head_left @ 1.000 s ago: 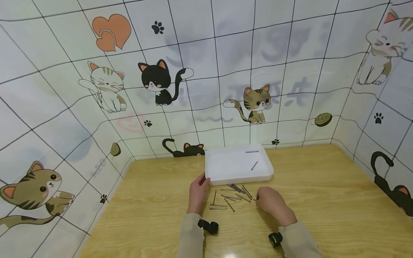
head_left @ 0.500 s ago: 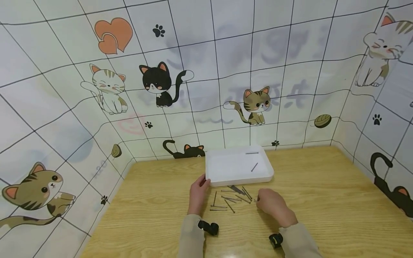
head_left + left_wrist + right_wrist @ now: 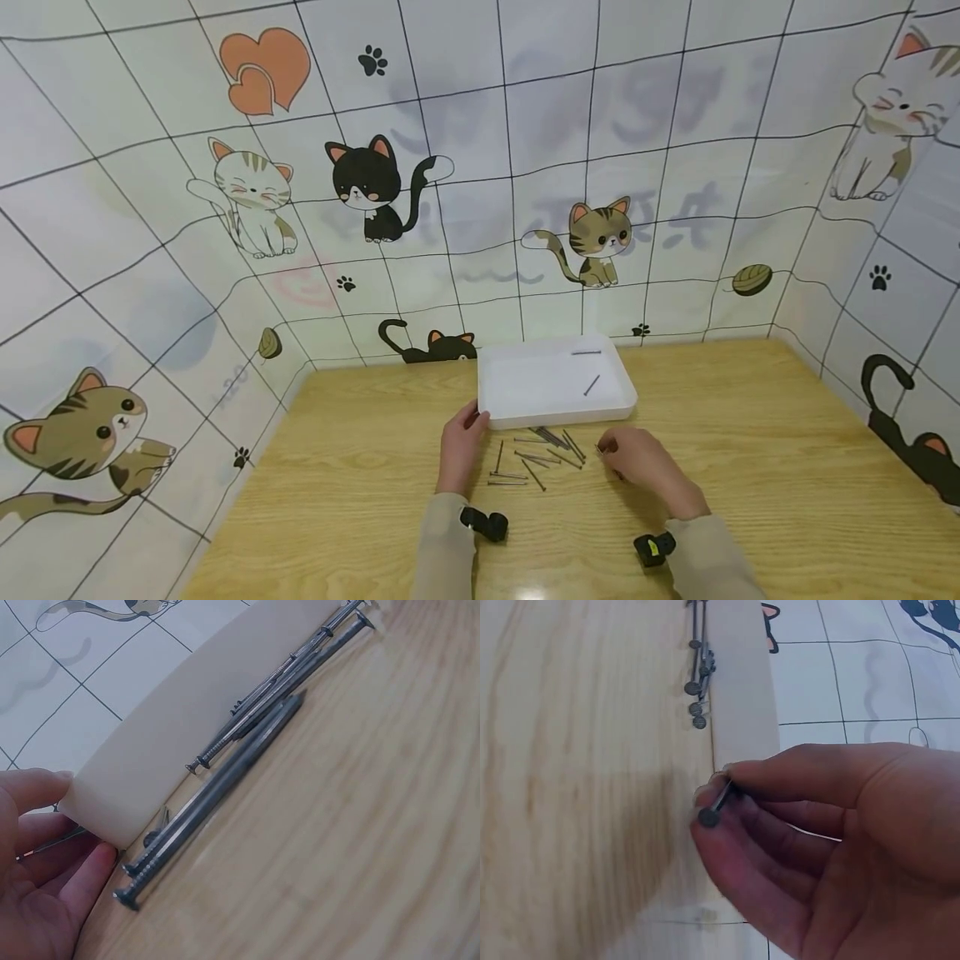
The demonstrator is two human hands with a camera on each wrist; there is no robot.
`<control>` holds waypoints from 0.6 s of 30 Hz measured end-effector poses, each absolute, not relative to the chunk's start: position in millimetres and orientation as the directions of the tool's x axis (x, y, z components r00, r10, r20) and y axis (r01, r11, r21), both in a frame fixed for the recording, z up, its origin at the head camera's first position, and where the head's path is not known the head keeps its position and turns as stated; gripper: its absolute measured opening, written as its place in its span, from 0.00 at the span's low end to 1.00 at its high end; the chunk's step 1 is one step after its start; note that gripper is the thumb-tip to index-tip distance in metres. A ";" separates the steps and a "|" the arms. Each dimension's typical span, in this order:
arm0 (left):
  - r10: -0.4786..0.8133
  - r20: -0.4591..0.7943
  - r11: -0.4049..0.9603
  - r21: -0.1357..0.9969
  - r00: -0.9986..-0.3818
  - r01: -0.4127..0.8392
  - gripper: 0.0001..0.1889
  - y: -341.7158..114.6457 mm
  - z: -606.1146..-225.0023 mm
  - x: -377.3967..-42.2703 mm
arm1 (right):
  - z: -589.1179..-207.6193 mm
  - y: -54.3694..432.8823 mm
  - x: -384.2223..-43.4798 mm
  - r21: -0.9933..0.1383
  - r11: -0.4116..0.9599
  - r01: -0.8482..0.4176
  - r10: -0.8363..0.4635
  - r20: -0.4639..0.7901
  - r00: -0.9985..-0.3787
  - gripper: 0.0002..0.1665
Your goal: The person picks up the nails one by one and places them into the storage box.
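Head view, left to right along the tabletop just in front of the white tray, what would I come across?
Left hand → scattered loose nails → right hand pinching a single nail.

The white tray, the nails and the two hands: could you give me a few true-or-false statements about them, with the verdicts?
1. The left hand touches the white tray. True.
2. Five nails lie inside the tray. False: two nails do.
3. The right hand holds a nail. True.
4. No nails lie on the table. False: scattered nails lie on the wood-grained table, on the near side of the tray.
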State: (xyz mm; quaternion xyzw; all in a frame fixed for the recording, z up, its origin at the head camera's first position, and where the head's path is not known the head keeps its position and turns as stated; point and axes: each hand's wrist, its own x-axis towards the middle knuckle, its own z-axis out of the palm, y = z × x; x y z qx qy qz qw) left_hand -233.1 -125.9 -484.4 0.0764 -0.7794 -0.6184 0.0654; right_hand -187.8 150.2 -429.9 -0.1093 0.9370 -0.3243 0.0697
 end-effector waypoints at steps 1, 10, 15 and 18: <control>-0.201 0.006 0.224 0.974 -0.980 -0.040 0.22 -125.7 -483.8 -233.3 | -429.1 150.5 -189.4 -0.649 0.746 -0.147 -0.249 -0.067 -0.966 0.11; -0.206 0.018 0.236 0.971 -0.978 -0.032 0.22 -124.9 -481.8 -233.5 | -415.9 148.8 -210.4 -0.819 0.556 -0.144 -0.244 0.005 -0.970 0.16; -0.210 0.032 0.244 0.969 -0.977 -0.021 0.23 -125.4 -482.6 -234.0 | -404.3 146.8 -226.2 -0.873 0.472 -0.128 -0.208 0.031 -0.978 0.17; -0.210 0.029 0.243 0.970 -0.977 -0.023 0.23 -125.8 -483.6 -234.0 | -400.4 145.3 -236.9 -0.894 0.439 -0.094 -0.181 0.015 -0.983 0.17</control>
